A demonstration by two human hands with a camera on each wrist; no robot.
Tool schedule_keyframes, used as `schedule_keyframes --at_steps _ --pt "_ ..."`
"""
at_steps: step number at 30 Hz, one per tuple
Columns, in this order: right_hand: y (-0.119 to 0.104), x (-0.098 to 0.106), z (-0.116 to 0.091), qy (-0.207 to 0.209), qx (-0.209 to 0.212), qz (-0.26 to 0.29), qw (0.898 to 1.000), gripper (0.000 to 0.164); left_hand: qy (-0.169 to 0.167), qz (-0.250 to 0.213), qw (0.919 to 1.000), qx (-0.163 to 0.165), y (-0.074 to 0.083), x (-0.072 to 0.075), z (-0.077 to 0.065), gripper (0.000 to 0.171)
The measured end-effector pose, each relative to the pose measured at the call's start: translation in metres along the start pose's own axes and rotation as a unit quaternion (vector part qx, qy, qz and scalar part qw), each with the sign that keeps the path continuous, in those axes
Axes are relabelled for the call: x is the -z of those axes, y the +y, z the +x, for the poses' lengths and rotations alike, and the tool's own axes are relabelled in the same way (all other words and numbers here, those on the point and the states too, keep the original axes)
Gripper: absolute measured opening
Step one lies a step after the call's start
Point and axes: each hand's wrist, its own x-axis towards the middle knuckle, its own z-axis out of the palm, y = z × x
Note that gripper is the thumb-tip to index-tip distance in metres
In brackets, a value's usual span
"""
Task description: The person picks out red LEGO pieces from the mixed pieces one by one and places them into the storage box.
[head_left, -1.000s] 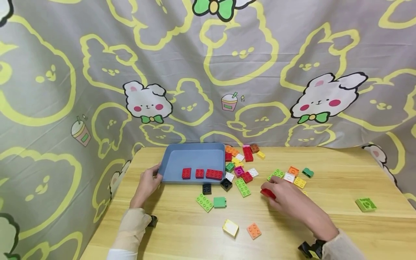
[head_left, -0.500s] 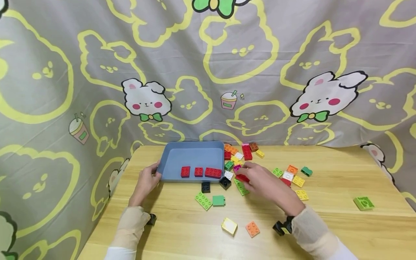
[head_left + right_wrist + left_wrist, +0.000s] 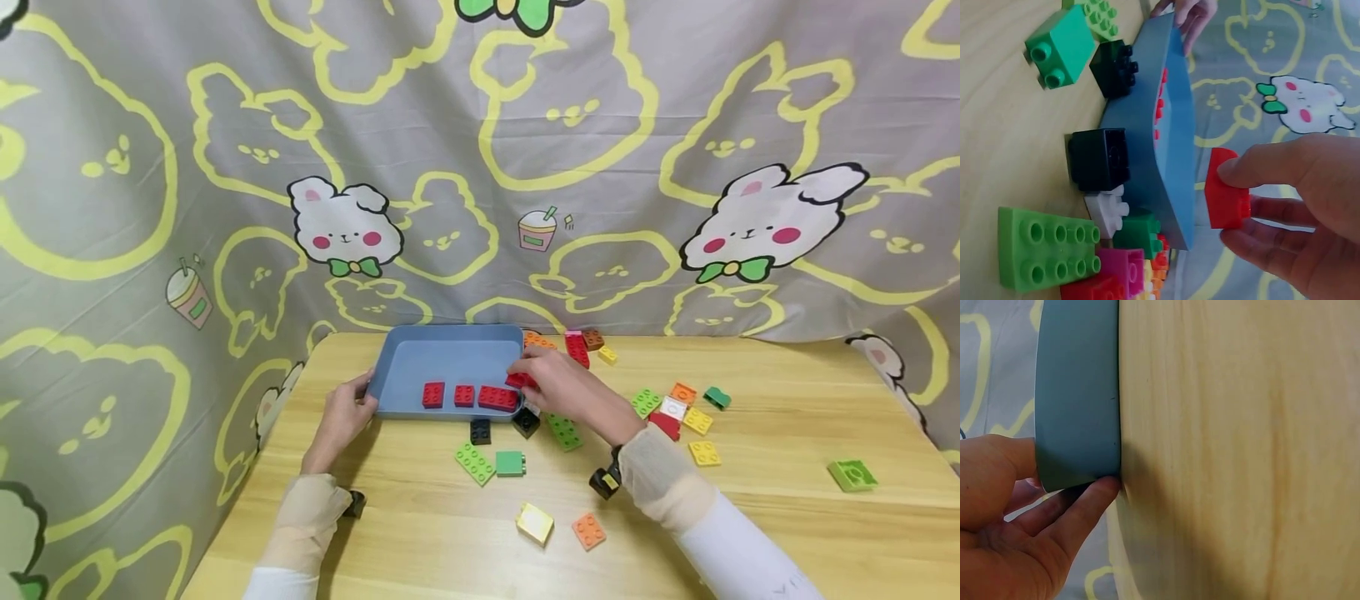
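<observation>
My right hand (image 3: 567, 390) pinches a red toy brick (image 3: 1227, 190) between thumb and fingers, over the right edge of the blue tray (image 3: 442, 360). One end of that brick looks curved in the right wrist view. At the tray's near left corner, my left hand (image 3: 341, 423) grips the wall, thumb at the rim and fingertips (image 3: 1107, 484) low near the tabletop. Inside the tray, along its near side, lie a longer red brick (image 3: 498, 398) and two smaller red bricks, one in the middle (image 3: 464, 396) and one on the left (image 3: 432, 394).
Bricks of several colours crowd the tray's right side, including a lime brick (image 3: 1047, 249) and a black brick (image 3: 1100, 159). Another group with a yellow brick (image 3: 704, 453) lies farther right. An orange brick (image 3: 588, 531) lies nearer the front. A patterned curtain (image 3: 600, 167) hangs behind the table.
My right hand has carried the red brick leftward from the right-hand group, past the pile, to the tray's right edge. The left hand has kept its grip on the tray corner.
</observation>
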Motion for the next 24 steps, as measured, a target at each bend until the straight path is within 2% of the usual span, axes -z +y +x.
schedule_keyframes --at_steps 8,19,24 --pt "0.012 -0.014 0.032 0.005 0.028 -0.005 1.0 0.028 -0.004 -0.009 0.9999 -0.002 0.002 0.002 0.002 0.056" --pt "0.024 -0.032 0.062 -0.05 0.026 -0.015 0.998 0.026 -0.011 -0.008 0.9998 0.013 0.002 0.002 0.001 0.057" --pt "0.025 -0.04 0.069 -0.059 0.019 -0.006 0.998 0.014 -0.008 -0.001 0.9999 0.013 0.001 0.002 0.002 0.057"
